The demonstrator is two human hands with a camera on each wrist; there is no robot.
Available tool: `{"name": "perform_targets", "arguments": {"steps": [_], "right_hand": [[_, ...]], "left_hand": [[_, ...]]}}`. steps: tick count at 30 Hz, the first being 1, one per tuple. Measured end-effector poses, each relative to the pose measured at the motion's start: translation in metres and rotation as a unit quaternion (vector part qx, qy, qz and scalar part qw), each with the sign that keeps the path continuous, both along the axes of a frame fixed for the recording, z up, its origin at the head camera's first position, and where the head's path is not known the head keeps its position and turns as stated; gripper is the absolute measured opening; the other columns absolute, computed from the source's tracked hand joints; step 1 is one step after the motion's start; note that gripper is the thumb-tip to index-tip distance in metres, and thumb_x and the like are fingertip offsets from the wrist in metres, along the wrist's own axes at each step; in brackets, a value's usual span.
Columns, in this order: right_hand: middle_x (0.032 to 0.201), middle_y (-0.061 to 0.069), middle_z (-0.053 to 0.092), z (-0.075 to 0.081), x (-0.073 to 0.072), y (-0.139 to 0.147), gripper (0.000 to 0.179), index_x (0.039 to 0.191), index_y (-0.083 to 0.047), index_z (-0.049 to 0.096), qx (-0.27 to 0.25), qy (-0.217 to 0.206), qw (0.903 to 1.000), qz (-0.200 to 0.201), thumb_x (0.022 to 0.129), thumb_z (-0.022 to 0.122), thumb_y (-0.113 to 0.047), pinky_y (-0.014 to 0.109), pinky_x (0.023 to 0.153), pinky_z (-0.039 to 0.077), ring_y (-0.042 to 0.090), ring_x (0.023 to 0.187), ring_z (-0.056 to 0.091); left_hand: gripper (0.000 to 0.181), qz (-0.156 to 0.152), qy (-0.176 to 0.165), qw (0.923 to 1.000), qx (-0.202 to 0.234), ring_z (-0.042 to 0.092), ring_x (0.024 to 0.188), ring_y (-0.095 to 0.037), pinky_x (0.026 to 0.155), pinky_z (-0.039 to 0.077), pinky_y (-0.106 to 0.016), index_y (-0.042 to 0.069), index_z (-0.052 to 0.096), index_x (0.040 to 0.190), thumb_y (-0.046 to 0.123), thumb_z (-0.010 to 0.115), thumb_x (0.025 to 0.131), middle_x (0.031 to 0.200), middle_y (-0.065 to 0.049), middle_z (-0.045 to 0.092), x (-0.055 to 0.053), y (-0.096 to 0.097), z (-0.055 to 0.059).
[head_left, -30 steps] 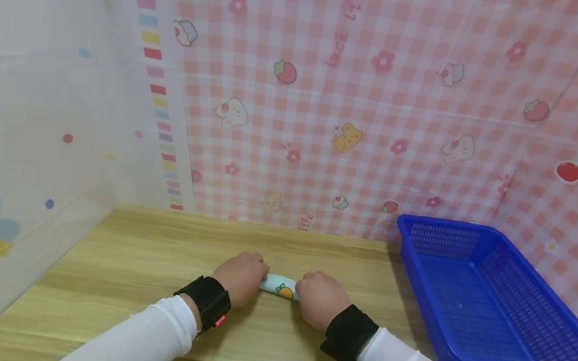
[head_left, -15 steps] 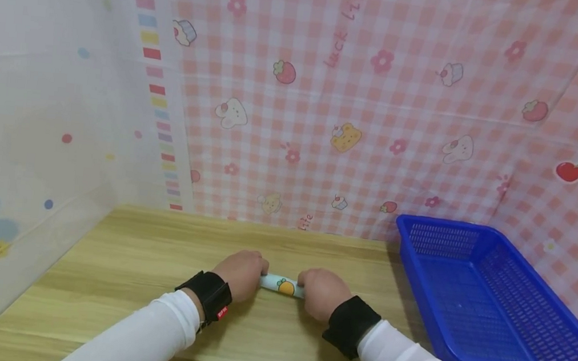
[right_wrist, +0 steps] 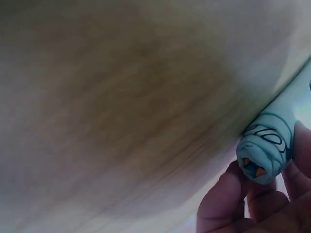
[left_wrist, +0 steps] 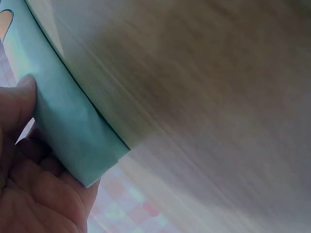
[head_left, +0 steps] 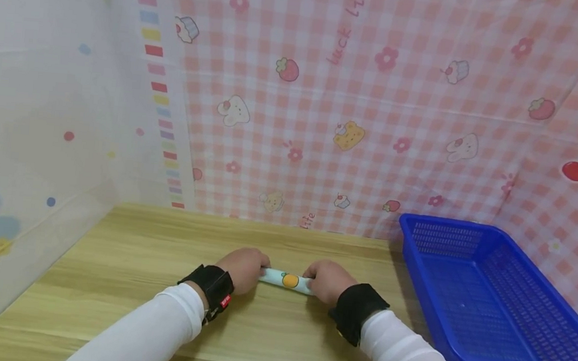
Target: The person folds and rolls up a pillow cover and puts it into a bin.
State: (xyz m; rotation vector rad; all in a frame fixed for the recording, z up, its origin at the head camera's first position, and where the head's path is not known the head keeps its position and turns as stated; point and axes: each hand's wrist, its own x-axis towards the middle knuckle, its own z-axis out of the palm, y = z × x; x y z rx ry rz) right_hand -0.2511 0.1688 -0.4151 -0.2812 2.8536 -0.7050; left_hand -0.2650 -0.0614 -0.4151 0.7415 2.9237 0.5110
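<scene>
A light blue rolled-up cloth (head_left: pixel 289 279) with an orange fruit print lies on the wooden table, stretched crosswise between both hands. My left hand (head_left: pixel 243 270) holds its left end; in the left wrist view the thumb lies against the cloth (left_wrist: pixel 73 116), with fingers beneath the squared end. At the opposite end, my right hand (head_left: pixel 330 282) pinches the roll. The right wrist view shows the cloth's spiral end (right_wrist: pixel 265 150), with bits of orange inside, between thumb and fingers. In the head view, the fingertips are partly hidden behind the hands.
A blue plastic basket (head_left: pixel 479 312) with perforated sides stands at the right of the table (head_left: pixel 160 238). Behind rises a pink checked cloth backdrop (head_left: pixel 315 120), and a white printed sheet (head_left: pixel 41 124) hangs at the left.
My right hand has shifted right and slightly away along the roll, exposing more of the cloth and the whole orange print. The left hand has moved only a little.
</scene>
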Motion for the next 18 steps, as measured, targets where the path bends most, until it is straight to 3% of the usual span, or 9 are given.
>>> {"name": "perform_targets", "arguments": {"steps": [4,10,15,18], "right_hand": [[0.105,0.003,0.077,0.0022,-0.0026,0.0022,0.016,0.110,-0.011,0.081,-0.001,-0.021,0.9996,-0.019,0.099,0.069,-0.014,0.034,0.085,0.051,0.016,0.087,0.060],[0.109,0.004,0.079,0.0065,-0.0015,0.0002,0.019,0.112,-0.010,0.081,0.031,-0.003,0.9994,-0.016,0.100,0.067,-0.014,0.034,0.090,0.053,0.015,0.090,0.063],[0.109,0.005,0.079,0.0090,-0.0001,-0.0027,0.019,0.110,-0.008,0.081,0.031,0.002,0.9992,-0.027,0.100,0.067,-0.013,0.036,0.094,0.054,0.018,0.094,0.066],[0.104,0.005,0.077,0.0087,0.0000,-0.0019,0.016,0.107,-0.006,0.079,0.027,0.005,0.9983,-0.051,0.100,0.068,-0.016,0.036,0.088,0.054,0.019,0.090,0.064]], "left_hand": [[0.017,0.009,-0.016,0.9998,0.008,0.059,0.086,-0.016,0.091,0.056,-0.039,0.009,0.078,0.108,0.007,0.061,0.104,0.105,-0.005,0.075,-0.0010,0.0011,0.0025],[0.020,0.021,-0.023,0.9995,0.008,0.061,0.088,-0.016,0.092,0.057,-0.040,0.009,0.078,0.112,0.008,0.060,0.104,0.108,-0.004,0.076,-0.0031,0.0036,0.0036],[0.024,0.010,0.021,0.9994,-0.026,0.066,0.101,-0.022,0.094,0.057,-0.040,0.012,0.076,0.123,0.009,0.062,0.104,0.117,-0.009,0.073,0.0005,0.0039,-0.0004],[0.033,-0.009,0.053,0.9974,-0.047,0.067,0.106,-0.030,0.093,0.058,-0.043,0.016,0.072,0.131,0.009,0.068,0.100,0.120,-0.012,0.071,0.0052,0.0042,-0.0042]]}}
